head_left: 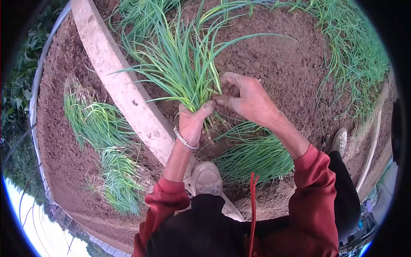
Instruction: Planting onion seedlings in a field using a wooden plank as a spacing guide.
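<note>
A loose bunch of green onions (183,70) fans upward from my left hand (192,120), which grips it low near the stems and wears a pale bangle. Their thin roots (218,120) hang out to the right of that hand. At the bunch's right side, the curled fingers of my right hand (244,94) pinch at yellowish-green leaves (214,77) close to my left thumb. Beneath my right forearm, a pile of green onions (257,157) lies on the soil. The exact contact of my right fingertips is partly hidden.
A pale concrete curb (118,80) crosses the soil (289,64) diagonally, with my shoe (207,178) against it. Left of it lie green onion bundles (96,122) (120,180). More green onions (356,57) spread along the right; others (144,19) lie at the top.
</note>
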